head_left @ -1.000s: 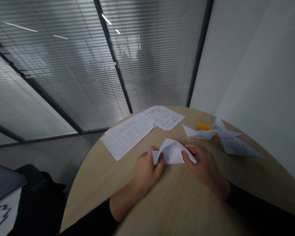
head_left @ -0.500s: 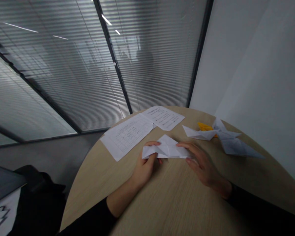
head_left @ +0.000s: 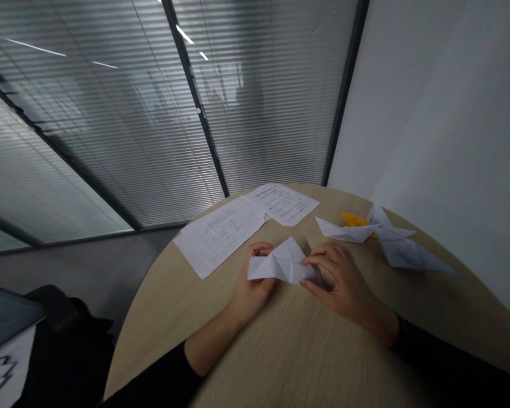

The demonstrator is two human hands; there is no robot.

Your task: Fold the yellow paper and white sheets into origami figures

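A folded sheet of white paper [head_left: 285,262], creased and peaked at its far side, is between my two hands over the wooden table [head_left: 255,351]. My left hand [head_left: 251,283] grips its left end, the thumb beneath the near edge and the fingers curled behind. On the right end, my right hand [head_left: 338,280] pinches the paper, index finger on top and thumb at the near edge. Part of the paper's right end is hidden by those fingers.
Two printed sheets, a form with a grid [head_left: 223,238] and a text page [head_left: 283,203], lie at the table's far left. Folded white paper pieces [head_left: 408,249] and a yellow folded piece [head_left: 352,219] rest at the right. A black chair [head_left: 68,340] stands at lower left.
The paper has tilted and bent, its right end dropping toward me. My right hand has moved left and closed onto that end; my left thumb has slid under the near edge.
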